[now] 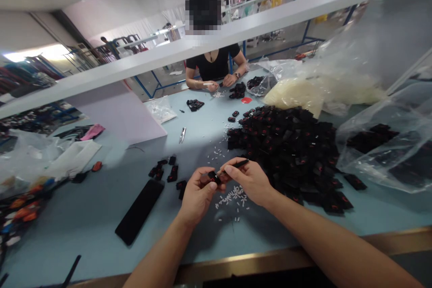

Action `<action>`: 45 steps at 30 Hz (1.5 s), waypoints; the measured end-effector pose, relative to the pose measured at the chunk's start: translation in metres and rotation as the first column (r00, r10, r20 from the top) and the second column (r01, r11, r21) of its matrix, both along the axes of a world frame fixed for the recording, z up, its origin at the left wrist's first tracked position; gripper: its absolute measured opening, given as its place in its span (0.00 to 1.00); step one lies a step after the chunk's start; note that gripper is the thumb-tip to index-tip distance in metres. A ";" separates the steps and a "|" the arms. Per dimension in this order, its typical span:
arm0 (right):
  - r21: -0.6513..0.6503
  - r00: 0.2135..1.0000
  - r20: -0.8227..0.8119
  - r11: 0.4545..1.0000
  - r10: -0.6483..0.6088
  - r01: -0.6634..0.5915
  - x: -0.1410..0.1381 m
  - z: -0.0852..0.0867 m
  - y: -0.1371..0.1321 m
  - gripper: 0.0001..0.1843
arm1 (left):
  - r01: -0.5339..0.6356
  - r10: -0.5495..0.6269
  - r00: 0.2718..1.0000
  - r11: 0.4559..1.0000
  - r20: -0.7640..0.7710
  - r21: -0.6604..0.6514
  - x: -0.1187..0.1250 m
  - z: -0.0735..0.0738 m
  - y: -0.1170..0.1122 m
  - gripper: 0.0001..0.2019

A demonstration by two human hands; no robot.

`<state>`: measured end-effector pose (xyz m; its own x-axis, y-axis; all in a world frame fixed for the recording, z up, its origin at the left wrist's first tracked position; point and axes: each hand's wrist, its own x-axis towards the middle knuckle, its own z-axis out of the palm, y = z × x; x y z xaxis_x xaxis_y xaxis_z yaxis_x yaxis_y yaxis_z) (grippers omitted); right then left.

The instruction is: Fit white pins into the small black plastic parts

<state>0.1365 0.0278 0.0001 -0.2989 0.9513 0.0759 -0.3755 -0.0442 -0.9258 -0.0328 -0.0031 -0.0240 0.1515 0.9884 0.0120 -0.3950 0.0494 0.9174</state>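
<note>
**Left hand:** the left hand [197, 195] is curling closed, its thumb and fingertips grasping a small black piece with a red mark [213, 177].

**Right hand:** the right hand [248, 182] is pinching a thin black rod [238, 164] between thumb and fingers, its far end reaching toward the small black piece.

**Held piece:** the small black piece is sitting at the fingertips of the left hand, between the two hands, with the tip of the thin black rod meeting it or just beside it; the fingers are partly hiding the contact.

**Below the fingers:** small white pieces [232, 199] are lying scattered on the pale blue table [77, 229], just under both hands.

**Left of the fingers:** a flat black strip [139, 211] is lying on the pale blue table, and a short row of small black-and-red pieces [166, 172] is sitting nearer the left hand.

**Right of the fingers:** a large heap of black pieces with red marks [283, 153] is spreading just past the right hand, and a clear plastic bag [378, 148] holding more black pieces is lying beyond it.

**Ahead of the fingers:** a small steel tool [182, 135], possibly tweezers, is lying on the pale blue table, and a bag of cream pellets [297, 92] is resting farther off.

**Far side:** a co-worker [214, 65] is sitting across the table, with both hands working over small black pieces.
</note>
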 end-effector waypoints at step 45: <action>-0.210 0.898 0.240 0.923 0.368 -0.322 0.002 -0.006 -0.002 0.16 | -0.158 0.139 0.949 0.986 -0.282 -0.045 -0.005 -0.012 0.005 0.21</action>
